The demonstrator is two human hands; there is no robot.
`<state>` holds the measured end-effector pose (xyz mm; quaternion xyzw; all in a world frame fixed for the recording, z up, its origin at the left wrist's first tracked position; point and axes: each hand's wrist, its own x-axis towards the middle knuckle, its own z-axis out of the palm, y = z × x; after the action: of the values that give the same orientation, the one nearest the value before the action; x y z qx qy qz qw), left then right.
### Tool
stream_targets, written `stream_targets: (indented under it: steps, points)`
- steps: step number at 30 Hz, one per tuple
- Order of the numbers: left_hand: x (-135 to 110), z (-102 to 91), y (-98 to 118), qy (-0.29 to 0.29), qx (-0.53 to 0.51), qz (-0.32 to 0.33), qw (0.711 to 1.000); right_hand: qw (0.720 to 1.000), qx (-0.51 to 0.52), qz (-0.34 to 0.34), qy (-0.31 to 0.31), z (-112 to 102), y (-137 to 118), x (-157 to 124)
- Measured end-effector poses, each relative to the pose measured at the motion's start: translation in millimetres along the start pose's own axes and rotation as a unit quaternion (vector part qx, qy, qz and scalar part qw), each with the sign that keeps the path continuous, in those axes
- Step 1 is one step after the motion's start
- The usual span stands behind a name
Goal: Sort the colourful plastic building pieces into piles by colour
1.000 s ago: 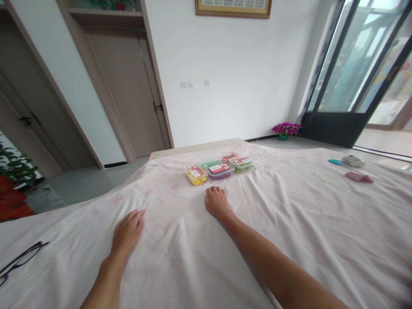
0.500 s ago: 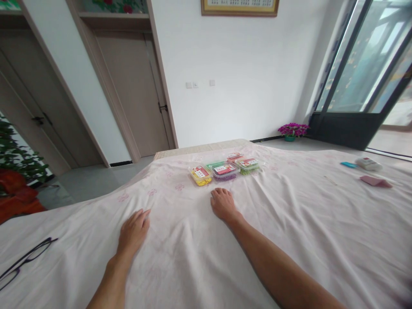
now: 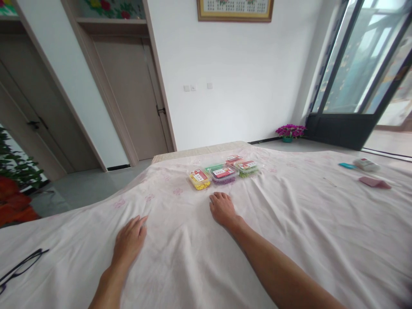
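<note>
My left hand (image 3: 129, 241) lies flat on the pale pink sheet (image 3: 289, 223), fingers stretched out, holding nothing. My right hand (image 3: 222, 209) rests palm down farther forward, fingers extended on the cloth, also holding nothing. Just beyond the right hand sit clear plastic boxes with red labels: one with yellow pieces (image 3: 199, 179), one with purple pieces (image 3: 222, 174), one with green pieces (image 3: 247, 168) and a smaller one (image 3: 233, 159) behind them. The right hand is a short way from the yellow and purple boxes, not touching them.
Black-framed glasses (image 3: 19, 269) lie on the sheet at the far left. At the right edge lie a teal object (image 3: 345, 165), a white pack (image 3: 366, 164) and a dark red wallet-like item (image 3: 374, 183). Doors, a potted pink flower (image 3: 289, 131) and glass sliding doors stand beyond.
Both hands stay flat on the sheet in nearly the same place. The view has shifted slightly with my head.
</note>
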<state>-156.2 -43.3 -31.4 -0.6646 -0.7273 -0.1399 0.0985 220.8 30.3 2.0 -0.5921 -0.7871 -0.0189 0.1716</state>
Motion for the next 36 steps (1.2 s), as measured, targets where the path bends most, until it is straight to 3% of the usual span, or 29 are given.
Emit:
stream_targets:
  steps: [36]
  points:
    - [0.2,2.5,-1.3,0.004,-0.001,0.006,1.0,1.0,0.003,-0.009,0.0,-0.5,0.4,0.6]
